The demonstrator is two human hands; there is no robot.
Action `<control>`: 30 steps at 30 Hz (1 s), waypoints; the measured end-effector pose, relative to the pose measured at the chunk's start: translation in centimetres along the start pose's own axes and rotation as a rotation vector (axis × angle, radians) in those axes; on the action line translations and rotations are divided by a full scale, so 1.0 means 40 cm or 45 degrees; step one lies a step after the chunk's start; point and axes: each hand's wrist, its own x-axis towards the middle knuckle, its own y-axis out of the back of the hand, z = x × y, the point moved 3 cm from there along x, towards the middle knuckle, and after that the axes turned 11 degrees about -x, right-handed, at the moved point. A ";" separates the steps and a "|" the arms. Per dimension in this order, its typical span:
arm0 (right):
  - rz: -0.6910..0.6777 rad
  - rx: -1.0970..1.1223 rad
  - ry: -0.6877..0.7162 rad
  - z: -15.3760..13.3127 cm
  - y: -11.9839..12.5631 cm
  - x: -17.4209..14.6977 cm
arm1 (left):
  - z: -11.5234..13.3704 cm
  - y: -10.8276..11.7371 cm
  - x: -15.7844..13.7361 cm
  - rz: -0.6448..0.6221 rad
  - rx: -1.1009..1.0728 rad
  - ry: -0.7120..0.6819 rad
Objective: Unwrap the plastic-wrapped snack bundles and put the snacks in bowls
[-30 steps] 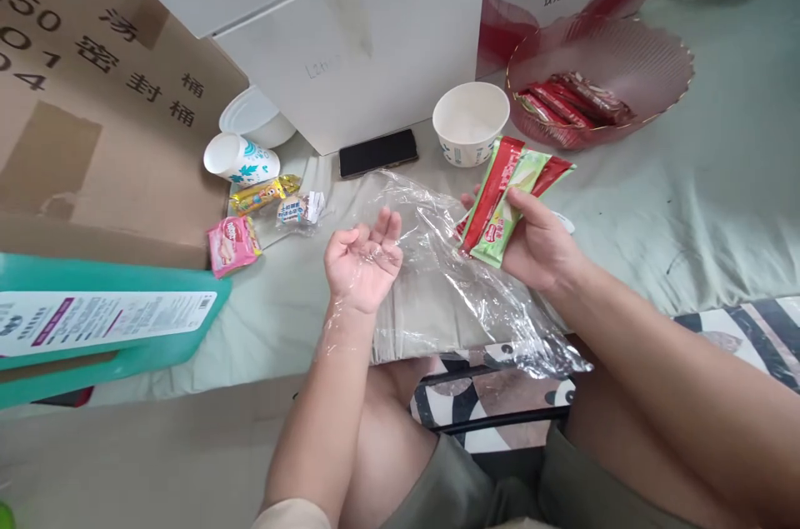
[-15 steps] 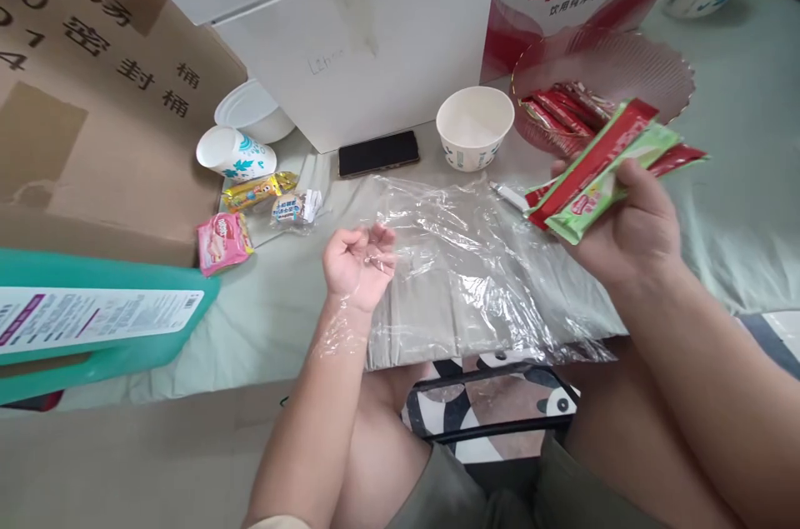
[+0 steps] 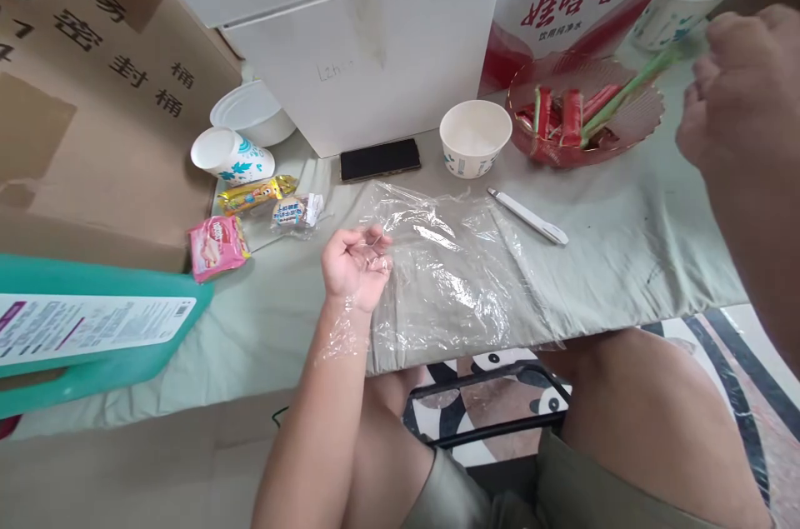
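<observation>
My left hand is palm up at the near side of the table, its fingers curled on a clear plastic bag. Crinkled film also lies over the wrist, and the bag spreads to the right across the cloth. At the upper right, my right hand is raised and blurred, with bent fingers. A green stick packet slants from a pink glass bowl toward it; whether the fingers touch the packet is unclear. Several red packets lie in the bowl.
A white utility knife lies right of the bag. Behind are a paper bowl and a phone. Left are a tipped paper cup, wrapped snacks and a green jug. Boxes stand at the back.
My right hand has moved up and right, away from the knife. The red and green packets it held are now in the bowl, one green packet leaning out. My left hand has barely moved.
</observation>
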 end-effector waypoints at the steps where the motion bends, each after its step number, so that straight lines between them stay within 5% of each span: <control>1: 0.109 0.046 -0.118 0.002 0.019 -0.025 | 0.001 0.000 0.001 0.007 -0.018 0.002; 3: 0.148 0.135 -0.148 -0.004 0.035 -0.108 | 0.002 -0.002 0.001 0.006 -0.022 0.010; 8: -0.316 0.229 0.040 -0.002 -0.041 -0.363 | -0.011 -0.013 0.002 -0.025 0.104 0.013; 14: -0.600 -0.349 0.308 0.003 -0.105 -0.557 | -0.035 0.004 0.005 -0.106 0.550 -0.051; 21: -0.962 -0.705 0.810 0.006 -0.123 -0.593 | 0.002 0.058 0.045 0.006 1.118 -0.260; 26: -0.994 -0.842 0.868 0.030 -0.129 -0.590 | 0.048 0.082 0.062 0.157 1.366 -0.370; 30: -1.006 -0.974 0.828 0.023 -0.123 -0.586 | 0.049 0.081 0.053 0.060 1.466 -0.389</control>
